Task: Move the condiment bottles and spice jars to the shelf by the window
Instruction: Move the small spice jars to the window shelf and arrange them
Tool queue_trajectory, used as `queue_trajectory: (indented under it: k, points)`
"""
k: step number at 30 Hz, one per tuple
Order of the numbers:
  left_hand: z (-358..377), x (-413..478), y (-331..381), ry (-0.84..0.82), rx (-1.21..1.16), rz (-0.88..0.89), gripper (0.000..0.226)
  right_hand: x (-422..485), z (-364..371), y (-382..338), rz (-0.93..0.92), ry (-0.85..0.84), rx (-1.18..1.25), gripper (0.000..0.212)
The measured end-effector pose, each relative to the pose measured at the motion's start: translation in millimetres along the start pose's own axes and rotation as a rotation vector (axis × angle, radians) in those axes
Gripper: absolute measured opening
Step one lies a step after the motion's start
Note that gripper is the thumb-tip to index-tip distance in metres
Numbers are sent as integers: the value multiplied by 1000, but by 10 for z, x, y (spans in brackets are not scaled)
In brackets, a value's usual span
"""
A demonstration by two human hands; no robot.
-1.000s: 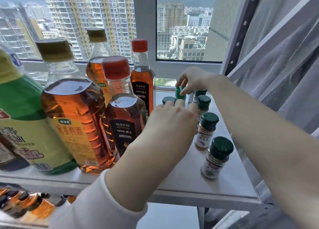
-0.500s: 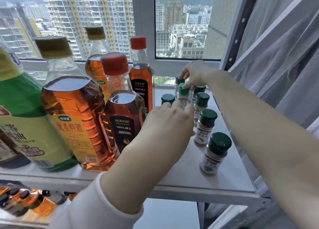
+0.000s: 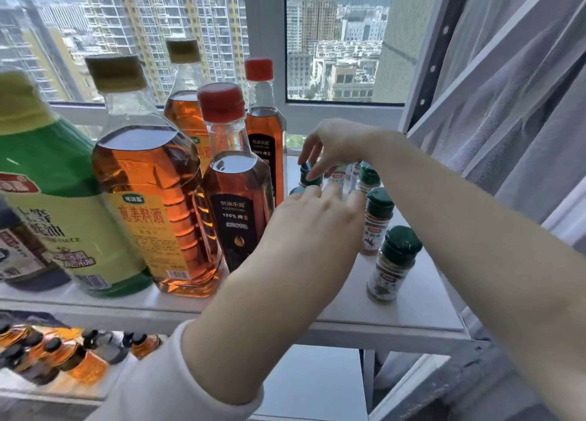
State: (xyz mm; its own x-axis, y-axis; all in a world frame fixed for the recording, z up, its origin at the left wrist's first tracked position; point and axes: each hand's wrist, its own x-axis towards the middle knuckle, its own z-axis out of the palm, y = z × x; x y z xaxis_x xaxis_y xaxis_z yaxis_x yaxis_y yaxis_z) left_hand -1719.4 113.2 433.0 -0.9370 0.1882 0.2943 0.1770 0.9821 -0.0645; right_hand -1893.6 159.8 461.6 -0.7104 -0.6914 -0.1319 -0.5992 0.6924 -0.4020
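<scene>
On the white shelf (image 3: 396, 316) by the window, a row of green-capped spice jars runs from front (image 3: 394, 262) to back (image 3: 377, 221). My right hand (image 3: 336, 145) reaches over the rear jars, its thumb and fingertips curled round the dark cap of a spice jar (image 3: 307, 174). Just in front of it, my left hand (image 3: 317, 224) lies with fingers straight, their tips touching the jars and hiding some. Left of the hands stand a red-capped amber bottle (image 3: 234, 192), a taller one (image 3: 264, 129), a big amber bottle (image 3: 149, 183) and a green bottle (image 3: 47, 183).
Another amber bottle (image 3: 187, 103) stands at the back by the window. Several small dark-capped bottles (image 3: 47, 354) sit on the lower shelf at the left. A grey curtain (image 3: 523, 103) and the shelf's perforated post (image 3: 437, 49) close off the right side.
My right hand set a light-green-capped jar down among the rear jars, then shifted its fingers to a dark cap behind. The left hand stayed nearly still.
</scene>
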Motion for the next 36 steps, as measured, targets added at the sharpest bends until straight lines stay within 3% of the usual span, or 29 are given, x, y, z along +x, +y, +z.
queue_trajectory:
  k: [16,23,30,36]
  points:
    - [3,-77,83,20,-33,24,39,-241,-124,218,103,29,-86,36]
    - [-123,-196,77,10,-36,5,43,-353,-150,68,41,100,-33,42]
    - [-408,-492,-49,-70,-64,-85,52,-519,-35,-230,-96,-75,19,41]
    - [-485,-639,-48,-61,-81,-176,52,-488,120,-299,-150,-116,-6,39]
